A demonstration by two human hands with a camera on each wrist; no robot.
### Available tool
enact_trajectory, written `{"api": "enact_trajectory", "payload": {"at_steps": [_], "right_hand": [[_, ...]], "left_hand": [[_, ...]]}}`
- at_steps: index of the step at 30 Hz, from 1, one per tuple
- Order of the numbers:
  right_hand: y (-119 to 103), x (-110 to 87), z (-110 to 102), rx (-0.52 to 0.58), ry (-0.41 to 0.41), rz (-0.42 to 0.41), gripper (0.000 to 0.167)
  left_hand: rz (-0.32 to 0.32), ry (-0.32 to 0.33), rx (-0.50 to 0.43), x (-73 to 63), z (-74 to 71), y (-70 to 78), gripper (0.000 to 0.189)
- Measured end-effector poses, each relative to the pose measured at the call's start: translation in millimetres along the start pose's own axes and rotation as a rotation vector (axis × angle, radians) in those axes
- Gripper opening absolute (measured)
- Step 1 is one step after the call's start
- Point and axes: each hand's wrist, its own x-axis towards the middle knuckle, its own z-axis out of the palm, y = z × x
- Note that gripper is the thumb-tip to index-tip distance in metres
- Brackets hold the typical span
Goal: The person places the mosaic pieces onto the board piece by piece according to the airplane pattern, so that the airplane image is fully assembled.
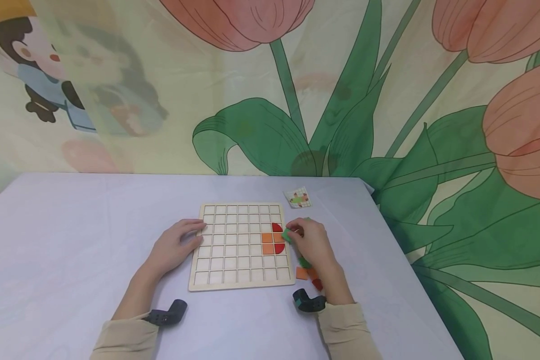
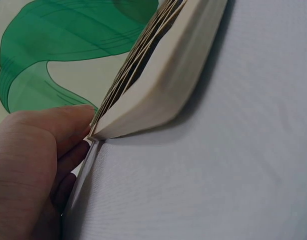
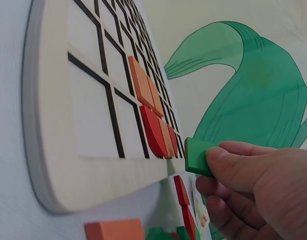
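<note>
A wooden grid board (image 1: 241,288) lies on the white table, with orange square tiles (image 1: 267,238) and red rounded pieces (image 1: 279,248) set in cells near its right side. My left hand (image 1: 173,245) rests against the board's left edge, fingers fairly straight; in the left wrist view its fingertips touch the board's edge. My right hand (image 1: 312,242) pinches a green piece (image 3: 197,157) between thumb and fingers, just off the board's right edge beside the orange and red pieces. Part of that green piece is covered by the fingers.
Loose pieces lie right of the board below my right hand: an orange square (image 1: 302,273), a green one (image 1: 304,263) and a red one (image 1: 317,284), partly hidden by the forearm. A small picture card (image 1: 298,198) lies beyond the board's top right corner.
</note>
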Motion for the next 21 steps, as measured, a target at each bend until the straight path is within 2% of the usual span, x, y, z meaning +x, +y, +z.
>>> {"api": "enact_trajectory", "payload": {"at_steps": [9,13,21], "right_hand": [[-8,0.0,9,0.017,-0.029,-0.095,0.015],[-12,-1.9,12,0.026,-0.063,-0.124,0.015],[-20,-5.7,18,0.022,-0.079,-0.167,0.015]], "left_hand": [[-0.003,-0.008,-0.005,1.2,-0.2,-0.5,0.04],[0.0,-0.008,-0.011,1.5,0.3,-1.2,0.04],[0.001,-0.006,-0.014,1.3,0.4,-1.2,0.04]]}}
